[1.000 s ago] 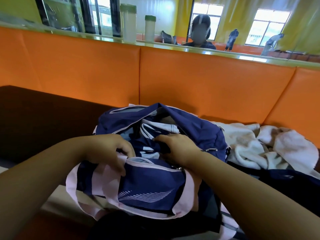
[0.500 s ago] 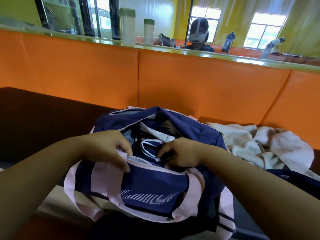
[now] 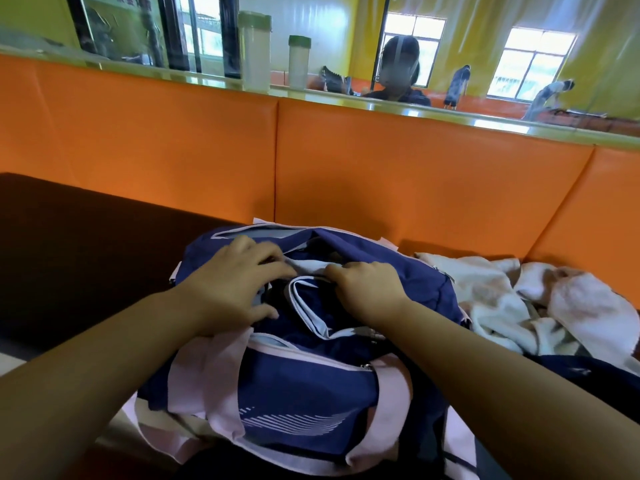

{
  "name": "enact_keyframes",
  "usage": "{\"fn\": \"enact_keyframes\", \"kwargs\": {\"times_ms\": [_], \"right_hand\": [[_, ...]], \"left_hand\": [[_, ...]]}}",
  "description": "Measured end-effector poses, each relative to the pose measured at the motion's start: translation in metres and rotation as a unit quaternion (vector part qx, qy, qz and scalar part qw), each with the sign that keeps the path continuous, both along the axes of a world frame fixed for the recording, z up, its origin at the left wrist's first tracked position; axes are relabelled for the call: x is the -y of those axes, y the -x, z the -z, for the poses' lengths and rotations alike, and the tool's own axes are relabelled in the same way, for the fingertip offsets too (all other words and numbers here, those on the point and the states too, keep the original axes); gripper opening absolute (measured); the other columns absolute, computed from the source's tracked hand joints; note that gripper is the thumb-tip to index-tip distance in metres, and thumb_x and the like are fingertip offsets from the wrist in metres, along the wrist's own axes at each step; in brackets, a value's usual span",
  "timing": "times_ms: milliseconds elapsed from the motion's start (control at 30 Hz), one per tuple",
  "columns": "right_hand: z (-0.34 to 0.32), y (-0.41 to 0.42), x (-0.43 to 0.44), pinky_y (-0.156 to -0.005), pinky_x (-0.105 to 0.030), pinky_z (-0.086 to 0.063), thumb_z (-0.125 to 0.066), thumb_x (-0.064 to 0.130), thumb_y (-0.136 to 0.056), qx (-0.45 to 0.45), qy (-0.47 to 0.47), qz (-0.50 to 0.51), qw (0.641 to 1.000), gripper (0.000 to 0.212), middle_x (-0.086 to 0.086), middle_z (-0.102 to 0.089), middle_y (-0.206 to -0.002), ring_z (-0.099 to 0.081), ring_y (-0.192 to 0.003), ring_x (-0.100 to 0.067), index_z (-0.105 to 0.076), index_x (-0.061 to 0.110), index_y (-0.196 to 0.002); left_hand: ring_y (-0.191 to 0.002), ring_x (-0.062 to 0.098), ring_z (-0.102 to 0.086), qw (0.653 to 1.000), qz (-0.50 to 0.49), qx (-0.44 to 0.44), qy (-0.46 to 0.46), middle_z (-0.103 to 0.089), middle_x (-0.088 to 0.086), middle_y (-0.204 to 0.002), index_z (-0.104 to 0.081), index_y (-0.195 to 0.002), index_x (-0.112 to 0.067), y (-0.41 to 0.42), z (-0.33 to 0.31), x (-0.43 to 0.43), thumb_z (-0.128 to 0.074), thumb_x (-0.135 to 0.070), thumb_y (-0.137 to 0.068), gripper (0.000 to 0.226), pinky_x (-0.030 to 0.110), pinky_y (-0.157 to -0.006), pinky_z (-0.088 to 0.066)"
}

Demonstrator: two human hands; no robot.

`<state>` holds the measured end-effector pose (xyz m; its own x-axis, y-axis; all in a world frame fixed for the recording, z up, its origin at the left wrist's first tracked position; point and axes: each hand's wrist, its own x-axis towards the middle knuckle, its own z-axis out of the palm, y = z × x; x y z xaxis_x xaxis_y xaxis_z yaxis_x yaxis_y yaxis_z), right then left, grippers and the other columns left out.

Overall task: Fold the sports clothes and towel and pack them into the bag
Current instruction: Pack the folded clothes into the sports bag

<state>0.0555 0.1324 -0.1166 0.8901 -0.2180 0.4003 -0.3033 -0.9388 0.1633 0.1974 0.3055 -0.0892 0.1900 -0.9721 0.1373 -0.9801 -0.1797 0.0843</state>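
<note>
A navy sports bag (image 3: pixel 304 403) with pale pink straps and trim sits on the dark bench in front of me, its top open. Folded navy-and-white sports clothes (image 3: pixel 311 306) lie inside the opening. My left hand (image 3: pixel 235 289) rests flat with fingers spread on the left side of the opening, over the clothes and the bag's rim. My right hand (image 3: pixel 367 292) has its fingers curled on the folded clothes at the right side of the opening. A crumpled white towel (image 3: pixel 519 306) lies unfolded on the bench to the right of the bag.
An orange padded backrest (image 3: pixel 381 174) runs behind the bench. Above it is a ledge with two white bottles with green caps (image 3: pixel 254 53) and a mirror showing a person. A dark navy garment (image 3: pixel 595 379) lies at the right below the towel. Dark bench surface (image 3: pixel 69 237) extends left.
My left hand has let go of the bag's front rim and moved up and forward onto the opening. My right hand has pushed further into the opening on the clothes.
</note>
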Motion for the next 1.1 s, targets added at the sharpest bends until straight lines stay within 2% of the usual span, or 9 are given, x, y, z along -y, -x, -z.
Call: {"fn": "enact_keyframes", "kwargs": {"times_ms": [100, 233, 333, 433, 500, 600, 733, 900, 1100], "right_hand": [[-0.002, -0.006, 0.006, -0.039, -0.023, -0.018, -0.065, 0.012, -0.076, 0.018, -0.022, -0.006, 1.000, 0.023, -0.005, -0.065, -0.065, -0.061, -0.052, -0.030, -0.069, 0.020, -0.097], [-0.006, -0.011, 0.012, -0.069, -0.033, -0.044, -0.048, 0.031, -0.095, 0.007, -0.179, 0.030, 0.983, 0.030, -0.003, -0.066, -0.114, -0.060, -0.098, -0.026, -0.057, 0.024, -0.123], [-0.008, -0.009, 0.003, -0.095, -0.035, -0.044, -0.053, 0.062, -0.083, -0.072, -0.250, 0.014, 0.965, 0.070, -0.003, -0.050, -0.138, -0.051, -0.120, -0.024, -0.040, 0.022, -0.139], [0.000, -0.011, -0.003, -0.107, -0.044, -0.035, -0.055, 0.074, -0.072, -0.164, -0.169, 0.038, 0.971, 0.101, -0.008, -0.030, -0.152, -0.034, -0.135, -0.029, -0.019, 0.019, -0.148], [0.004, -0.013, 0.003, -0.100, -0.042, -0.039, -0.059, 0.056, -0.080, -0.165, -0.123, 0.038, 0.978, 0.087, -0.012, -0.033, -0.148, -0.038, -0.130, -0.032, -0.020, 0.016, -0.147], [0.002, -0.018, 0.016, -0.067, -0.037, -0.042, -0.056, 0.026, -0.089, -0.136, -0.040, 0.015, 0.990, 0.052, -0.011, -0.055, -0.123, -0.054, -0.107, -0.033, -0.036, 0.015, -0.136], [-0.005, -0.014, 0.021, -0.042, -0.027, -0.026, -0.071, 0.011, -0.069, -0.035, 0.056, -0.034, 0.997, 0.033, -0.006, -0.063, -0.076, -0.060, -0.062, -0.029, -0.063, 0.012, -0.100], [0.003, -0.006, 0.019, -0.051, -0.030, -0.036, -0.047, 0.017, -0.086, 0.093, 0.157, -0.119, 0.976, 0.017, -0.007, -0.060, -0.077, -0.052, -0.061, -0.024, -0.061, 0.012, -0.092], [0.037, -0.009, 0.043, -0.066, -0.031, -0.057, -0.049, 0.024, -0.083, -0.082, 0.138, -0.095, 0.982, 0.036, -0.013, -0.069, -0.106, -0.070, -0.087, -0.027, -0.069, 0.012, -0.110]], "left_hand": [[-0.130, 0.011, -0.003, 0.998, -0.017, 0.059, 0.009, -0.011, -0.014, -0.152, -0.020, -0.147, -0.039, -0.010, 0.001, 0.010, -0.061, -0.050, -0.084, 0.076, 0.029, -0.110, -0.014], [-0.141, 0.017, 0.005, 0.996, -0.028, 0.078, -0.042, 0.004, -0.009, -0.157, -0.008, -0.150, -0.036, -0.026, 0.006, 0.030, -0.061, -0.051, -0.084, 0.085, 0.034, -0.115, -0.008], [-0.142, 0.018, 0.006, 0.996, -0.024, 0.075, -0.046, 0.006, -0.008, -0.157, -0.007, -0.151, -0.034, -0.031, 0.009, 0.042, -0.061, -0.050, -0.085, 0.086, 0.034, -0.116, -0.007], [-0.142, 0.020, 0.003, 0.995, -0.023, 0.083, -0.053, 0.005, -0.006, -0.156, -0.009, -0.149, -0.039, -0.034, 0.014, 0.050, -0.059, -0.056, -0.083, 0.085, 0.036, -0.116, -0.009], [-0.140, 0.023, -0.002, 0.996, -0.020, 0.078, -0.039, -0.002, -0.004, -0.154, -0.021, -0.145, -0.045, -0.035, 0.016, 0.055, -0.057, -0.060, -0.082, 0.074, 0.039, -0.114, -0.012], [-0.131, 0.025, -0.013, 0.997, -0.018, 0.078, 0.006, -0.017, -0.001, -0.143, -0.046, -0.129, -0.047, -0.032, 0.016, 0.064, -0.053, -0.064, -0.082, 0.050, 0.041, -0.109, -0.017], [-0.114, 0.024, -0.029, 0.994, -0.042, 0.068, 0.071, -0.030, 0.001, -0.123, -0.061, -0.103, -0.032, -0.027, 0.016, 0.080, -0.055, -0.053, -0.086, 0.028, 0.035, -0.096, -0.029], [-0.086, 0.020, -0.034, 0.992, -0.076, 0.049, 0.083, -0.029, 0.004, -0.113, -0.055, -0.089, -0.018, -0.031, 0.016, 0.096, -0.059, -0.032, -0.087, 0.015, 0.032, -0.065, -0.029], [-0.077, 0.022, -0.033, 0.991, -0.062, 0.055, 0.107, -0.026, 0.006, -0.108, -0.041, -0.092, -0.015, -0.038, 0.015, 0.106, -0.063, -0.014, -0.083, 0.024, 0.033, -0.057, -0.029]]}}
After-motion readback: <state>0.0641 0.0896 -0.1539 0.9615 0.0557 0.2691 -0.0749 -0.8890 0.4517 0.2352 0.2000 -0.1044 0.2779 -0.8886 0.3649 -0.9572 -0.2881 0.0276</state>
